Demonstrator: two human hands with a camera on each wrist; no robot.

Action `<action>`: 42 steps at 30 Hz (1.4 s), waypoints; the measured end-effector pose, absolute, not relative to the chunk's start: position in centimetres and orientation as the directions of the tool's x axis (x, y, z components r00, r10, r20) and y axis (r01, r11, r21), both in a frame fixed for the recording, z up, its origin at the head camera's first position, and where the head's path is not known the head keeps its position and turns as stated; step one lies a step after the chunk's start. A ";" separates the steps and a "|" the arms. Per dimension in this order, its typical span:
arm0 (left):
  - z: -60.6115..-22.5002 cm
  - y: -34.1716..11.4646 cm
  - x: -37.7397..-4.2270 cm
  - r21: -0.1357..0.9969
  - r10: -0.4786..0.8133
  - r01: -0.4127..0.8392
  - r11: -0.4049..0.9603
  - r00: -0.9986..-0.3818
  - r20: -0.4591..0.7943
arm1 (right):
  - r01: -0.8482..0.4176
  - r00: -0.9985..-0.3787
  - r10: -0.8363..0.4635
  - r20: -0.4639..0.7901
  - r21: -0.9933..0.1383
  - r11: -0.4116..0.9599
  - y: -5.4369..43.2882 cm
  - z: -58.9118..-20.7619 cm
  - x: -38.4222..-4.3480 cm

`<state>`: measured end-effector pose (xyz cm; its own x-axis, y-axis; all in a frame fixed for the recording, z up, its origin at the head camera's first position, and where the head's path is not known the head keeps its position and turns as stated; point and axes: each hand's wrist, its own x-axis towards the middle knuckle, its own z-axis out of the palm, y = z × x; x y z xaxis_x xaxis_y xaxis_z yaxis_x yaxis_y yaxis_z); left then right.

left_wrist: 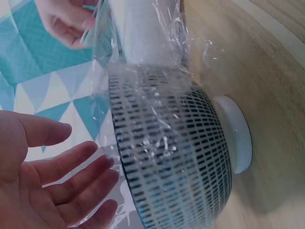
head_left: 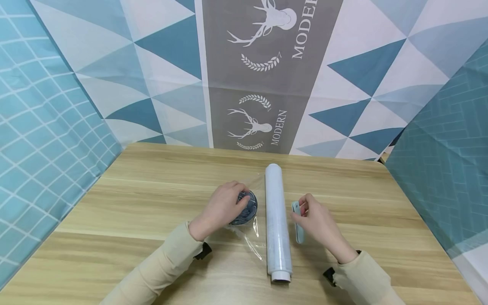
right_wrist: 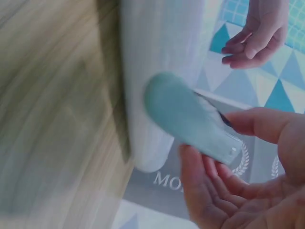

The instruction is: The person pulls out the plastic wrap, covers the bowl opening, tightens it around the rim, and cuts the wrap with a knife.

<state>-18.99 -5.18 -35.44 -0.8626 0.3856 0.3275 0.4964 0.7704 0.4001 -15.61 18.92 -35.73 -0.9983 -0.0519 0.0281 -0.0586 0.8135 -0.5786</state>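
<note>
A round bowl point(head_left: 248, 212) with a dark dashed pattern outside and a white foot stands on the wooden table under clear plastic wrap point(head_left: 251, 242). The wrap runs to a long roll of plastic wrap point(head_left: 277, 220) right of the bowl and clings, wrinkled, to the bowl's side in the left wrist view. My left hand point(head_left: 224, 204) is over the bowl's rim, its fingers loosely spread and holding nothing. To the right of the roll, my right hand point(head_left: 318, 220) pinches a pale teal folding knife point(right_wrist: 186, 114) between thumb and fingers. Its blade cannot be made out clearly.
The wooden table point(head_left: 160, 207) extends on both sides of the roll. A patterned cloth backdrop point(head_left: 171, 80) rises at the back edge. Blue tiled-print cloths hang at the left point(head_left: 45, 118) and right point(head_left: 450, 169).
</note>
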 end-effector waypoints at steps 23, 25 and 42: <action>-35.1 -3.4 -17.8 0.485 0.474 0.599 0.637 -0.801 0.366 | -0.183 -0.974 0.034 0.223 -0.869 0.459 13.0 -34.3 -16.1; -35.1 -3.3 -17.8 0.483 0.483 0.615 0.623 -0.788 0.381 | -0.189 -0.972 0.041 0.233 -0.867 0.461 12.8 -34.2 -16.1; -35.3 -3.0 -17.4 0.447 0.507 0.665 0.599 -0.747 0.431 | -0.235 -0.968 -0.029 0.250 -0.856 0.461 13.3 -34.7 -16.3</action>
<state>-17.41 -3.02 -35.26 -0.7466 0.5066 0.4313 0.6645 0.5990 0.4468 -16.32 13.26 -34.69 -0.9678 -0.0290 0.2501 -0.2349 0.4611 -0.8557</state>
